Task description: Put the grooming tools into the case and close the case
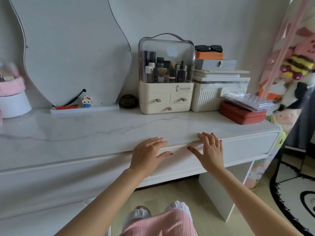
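My left hand (147, 153) and my right hand (210, 149) lie flat with fingers spread on the front edge of the white marble dressing table (85, 132), thumbs on the drawer front (238, 149) below. Neither holds anything. No grooming tools are in sight. A dark red case (242, 114) lies shut at the back right, with clear plastic packets (248, 100) on top of it. A grey box with a metal clasp (215, 64) sits shut on a stack behind it.
A cream cosmetics organiser (166, 92) with a clear dome stands at the back centre, a ribbed white box (209, 97) beside it. Sunglasses (208, 48) top an orange box. A wavy mirror (73, 48), small figurine (86, 101) and dark round ornament (128, 101) stand behind. Plush toys (296, 68) hang at the right.
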